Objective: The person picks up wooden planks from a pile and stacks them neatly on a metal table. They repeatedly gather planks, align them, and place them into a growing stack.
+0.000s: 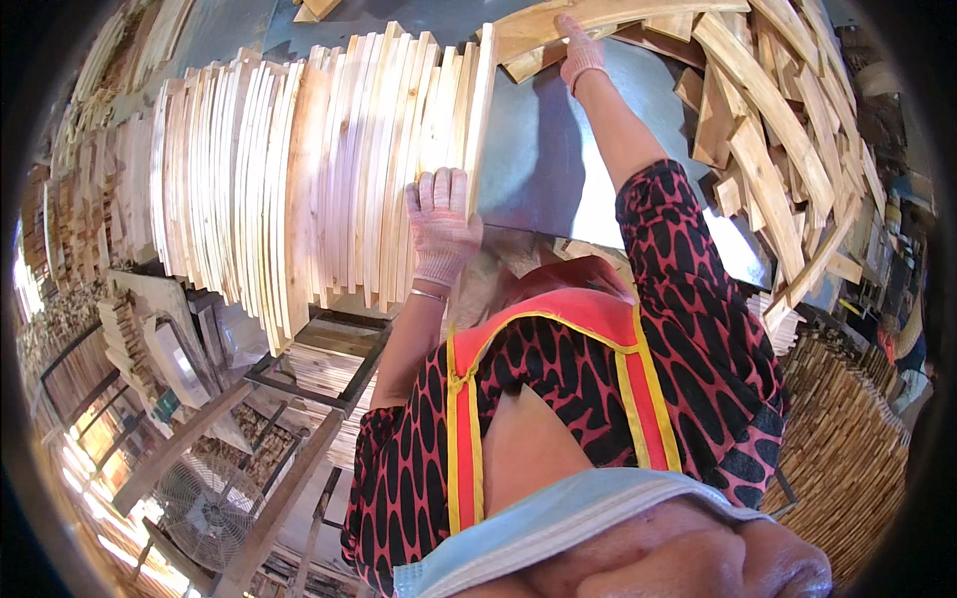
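Note:
My left hand, in a knitted glove, lies palm down with straight fingers on the upper edges of a long row of pale wooden boards. Its thumb points toward the end board at the row's right side. My right hand, gloved too, reaches far forward to a curved-looking wooden board. One digit shows on that board's face; the others are hidden, apparently behind or under its near edge. Between my two hands shows the smooth metal tabletop, with my arm's shadow across it.
A loose heap of wooden boards covers the table's right side. More stacked boards stand at far left. Below left are a metal frame and a floor fan. A large stack of wood strips stands at lower right.

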`<state>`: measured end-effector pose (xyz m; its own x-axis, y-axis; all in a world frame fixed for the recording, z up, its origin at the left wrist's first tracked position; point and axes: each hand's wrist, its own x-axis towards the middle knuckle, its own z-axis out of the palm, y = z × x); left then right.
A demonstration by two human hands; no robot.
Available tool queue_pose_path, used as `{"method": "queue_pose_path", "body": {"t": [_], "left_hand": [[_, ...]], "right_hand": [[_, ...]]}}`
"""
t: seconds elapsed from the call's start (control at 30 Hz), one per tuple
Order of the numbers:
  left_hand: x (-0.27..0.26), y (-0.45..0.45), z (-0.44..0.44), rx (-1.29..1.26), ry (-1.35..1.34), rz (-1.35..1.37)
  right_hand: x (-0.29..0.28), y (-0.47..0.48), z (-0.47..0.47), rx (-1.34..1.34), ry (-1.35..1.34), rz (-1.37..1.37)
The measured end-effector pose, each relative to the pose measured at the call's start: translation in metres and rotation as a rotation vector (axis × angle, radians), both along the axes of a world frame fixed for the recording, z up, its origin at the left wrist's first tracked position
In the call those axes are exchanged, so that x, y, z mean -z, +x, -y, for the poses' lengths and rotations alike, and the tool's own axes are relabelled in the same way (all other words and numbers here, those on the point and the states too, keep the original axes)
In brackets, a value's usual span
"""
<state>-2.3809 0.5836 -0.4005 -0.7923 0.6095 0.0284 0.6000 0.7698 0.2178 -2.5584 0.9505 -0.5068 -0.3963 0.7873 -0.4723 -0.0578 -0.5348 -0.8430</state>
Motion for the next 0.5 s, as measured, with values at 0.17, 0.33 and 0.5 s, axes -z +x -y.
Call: {"method": "queue_pose_path", "body": {"t": [0.17,0.33,0.5], "left_hand": [[0.002,-0.002,0.002,0.022,0.070,-0.072],[0.000,-0.001,-0.002,0.012,-0.033,-0.062],[0.001,-0.001,-0.007,0.007,-0.115,-0.046]], "right_hand": [[-0.026,0.022,-0.019,-0.238,0.182,-0.046],[-0.063,0.091,-0.068,-0.487,0.188,-0.134],[-0.054,0.062,-0.049,-0.537,0.452,0.041]]}}
